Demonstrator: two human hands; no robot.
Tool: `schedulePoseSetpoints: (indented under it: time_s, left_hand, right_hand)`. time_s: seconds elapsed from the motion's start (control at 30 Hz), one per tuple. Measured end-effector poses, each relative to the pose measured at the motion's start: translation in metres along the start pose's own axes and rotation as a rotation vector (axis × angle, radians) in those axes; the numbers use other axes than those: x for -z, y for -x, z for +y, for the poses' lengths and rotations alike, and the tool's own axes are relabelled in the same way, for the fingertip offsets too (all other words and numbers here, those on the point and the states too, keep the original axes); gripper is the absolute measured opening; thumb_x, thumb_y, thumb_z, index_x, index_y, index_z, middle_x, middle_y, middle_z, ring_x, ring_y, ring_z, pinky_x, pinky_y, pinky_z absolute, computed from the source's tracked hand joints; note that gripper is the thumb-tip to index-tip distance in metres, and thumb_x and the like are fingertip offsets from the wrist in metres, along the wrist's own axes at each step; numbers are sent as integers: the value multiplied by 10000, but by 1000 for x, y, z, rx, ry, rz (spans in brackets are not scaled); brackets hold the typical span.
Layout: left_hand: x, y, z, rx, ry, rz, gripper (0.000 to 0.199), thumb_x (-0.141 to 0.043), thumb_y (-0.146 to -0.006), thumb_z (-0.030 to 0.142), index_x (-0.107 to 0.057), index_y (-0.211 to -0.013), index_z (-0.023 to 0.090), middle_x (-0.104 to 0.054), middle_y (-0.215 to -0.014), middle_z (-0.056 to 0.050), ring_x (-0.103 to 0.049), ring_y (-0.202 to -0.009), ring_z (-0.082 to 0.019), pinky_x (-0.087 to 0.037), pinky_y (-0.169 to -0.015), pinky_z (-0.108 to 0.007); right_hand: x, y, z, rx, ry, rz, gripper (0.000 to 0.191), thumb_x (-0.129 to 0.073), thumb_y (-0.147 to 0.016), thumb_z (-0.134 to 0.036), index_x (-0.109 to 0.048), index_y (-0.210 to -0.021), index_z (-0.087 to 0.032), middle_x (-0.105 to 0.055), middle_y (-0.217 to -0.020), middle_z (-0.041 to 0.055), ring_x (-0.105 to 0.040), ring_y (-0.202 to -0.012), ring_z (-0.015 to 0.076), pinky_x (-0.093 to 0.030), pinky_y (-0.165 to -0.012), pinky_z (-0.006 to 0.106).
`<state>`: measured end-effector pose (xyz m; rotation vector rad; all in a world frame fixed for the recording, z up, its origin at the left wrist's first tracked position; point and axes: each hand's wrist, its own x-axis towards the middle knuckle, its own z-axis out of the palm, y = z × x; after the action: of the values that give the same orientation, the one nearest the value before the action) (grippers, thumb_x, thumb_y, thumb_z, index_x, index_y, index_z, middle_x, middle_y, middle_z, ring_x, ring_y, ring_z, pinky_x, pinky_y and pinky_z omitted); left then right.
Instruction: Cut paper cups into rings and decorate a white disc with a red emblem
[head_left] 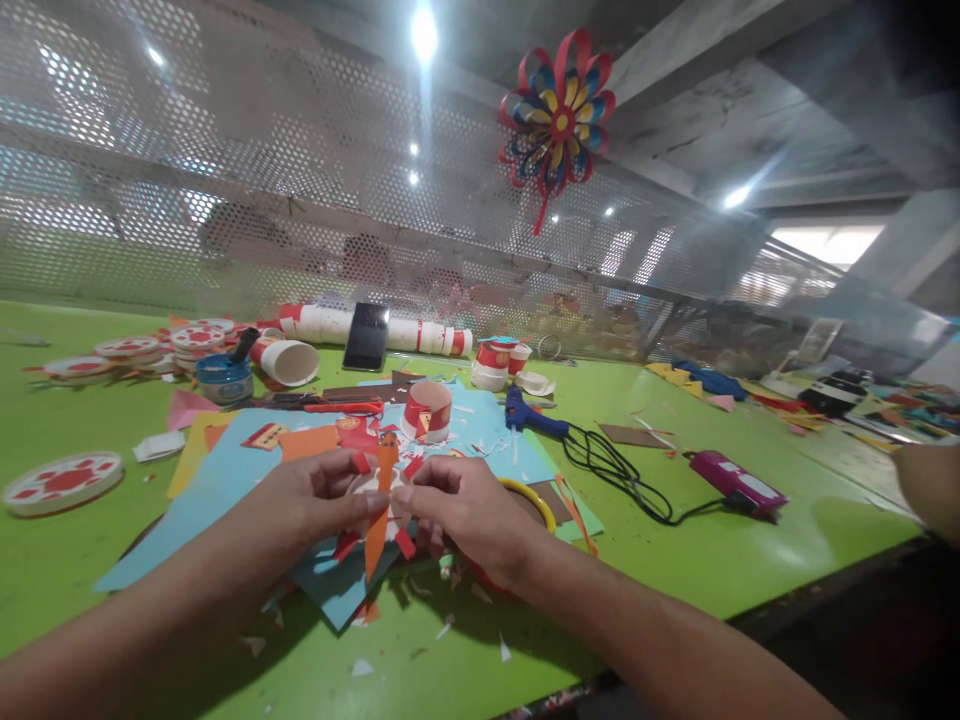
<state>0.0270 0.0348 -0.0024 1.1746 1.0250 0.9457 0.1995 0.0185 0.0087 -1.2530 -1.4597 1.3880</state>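
Between my two hands is a small paper turtle (pixel 384 483) with a white round body, red legs and a long orange strip down its middle. My left hand (pixel 319 497) pinches its left side, thumb on the body near the strip. On the other side, my right hand (pixel 459 505) grips it with thumb and fingers. Just beyond stands a cut red-and-white paper cup ring (pixel 427 412) on light blue paper (pixel 232 500). Yellow-handled scissors (pixel 534 497) lie partly hidden behind my right wrist.
A blue glue gun (pixel 534 412) trails a black cord to a purple power strip (pixel 739 485). Further back are a phone (pixel 366 336), stacked paper cups (pixel 420 336) and a blue jar (pixel 225 380). Finished white-and-red discs (pixel 64 484) lie left. Another person's arm (pixel 930 490) shows at right.
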Motion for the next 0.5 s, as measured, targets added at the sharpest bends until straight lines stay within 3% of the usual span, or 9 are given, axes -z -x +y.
schedulePoseSetpoints:
  time_s: [0.5]
  left_hand:
    - [1, -1, 0, 32, 25, 8, 330, -860, -470, 156, -633, -709, 176, -594, -585, 54, -523, -530, -93, -384, -495, -187]
  right_hand:
    - [0, 1, 0, 13, 39, 0, 182, -616, -828, -219, -569, -661, -162, -513, -553, -36, -414, -433, 66, -339, -427, 214]
